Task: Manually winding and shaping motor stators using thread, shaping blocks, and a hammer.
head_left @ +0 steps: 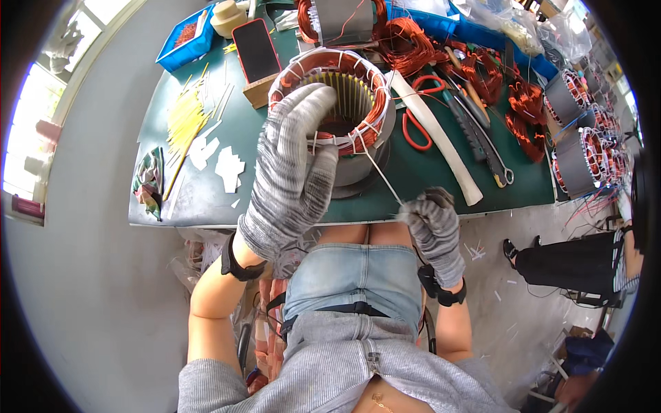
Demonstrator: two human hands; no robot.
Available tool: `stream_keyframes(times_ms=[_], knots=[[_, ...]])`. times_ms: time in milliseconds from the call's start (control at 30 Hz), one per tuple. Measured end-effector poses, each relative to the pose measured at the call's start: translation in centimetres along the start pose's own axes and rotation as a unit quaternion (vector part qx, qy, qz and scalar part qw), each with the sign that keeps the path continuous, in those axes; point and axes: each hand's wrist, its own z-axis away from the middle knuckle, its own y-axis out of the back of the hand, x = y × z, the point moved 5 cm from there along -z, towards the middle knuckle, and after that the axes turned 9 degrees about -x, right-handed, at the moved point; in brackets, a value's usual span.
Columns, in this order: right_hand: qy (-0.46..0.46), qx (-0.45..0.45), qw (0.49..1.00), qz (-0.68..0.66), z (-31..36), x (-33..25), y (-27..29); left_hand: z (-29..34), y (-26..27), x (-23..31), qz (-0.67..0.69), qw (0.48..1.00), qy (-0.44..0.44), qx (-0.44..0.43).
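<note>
A motor stator (357, 165) stands on the bench before me, its grey round body topped by a ring of copper winding (376, 82) tied round with white lacing cord. Yellowish slot strips line its inside. My left hand (292, 138), in a grey striped knit glove, lies over the near left part of the winding, fingers stretched out and thumb apart. From the near side of the ring a white cord (383, 177) runs taut down to the right. My right hand (435, 227), gloved alike, pinches its end beyond the bench edge.
Right of the stator lie red-handled scissors (417, 132), a white tapered bar (441, 141) and a dark-handled cutter (468, 127). Copper coils (406, 47), blue trays (187, 38) and a phone (256, 51) stand behind. Yellow strips (184, 120) lie left. More stators (575, 162) and a person (571, 261) are right.
</note>
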Motion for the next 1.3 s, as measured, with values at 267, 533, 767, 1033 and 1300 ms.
stream_keyframes(times_ms=[267,533,767,1033,1300], knots=[[-0.031,-0.069,0.997,0.024,-1.2,-1.3,-0.9,-0.6,-1.9,-0.3,-0.196,0.974,-0.066,-0.092],[-0.121,-0.01,0.992,0.044,-4.1,-1.5,3.5,-1.1,0.4,-0.1,-0.183,0.971,-0.056,-0.143],[-0.295,-0.146,0.905,0.268,-0.6,10.4,4.3,-1.9,0.0,0.4,-0.179,0.963,-0.026,-0.2],[-0.177,-0.112,0.939,0.271,-3.1,11.9,10.7,-1.2,0.0,0.1,-0.149,0.973,-0.01,-0.178],[-0.142,-0.258,0.935,0.199,-5.0,11.5,9.8,-1.2,-0.3,-0.2,-0.154,0.975,-0.004,-0.163]])
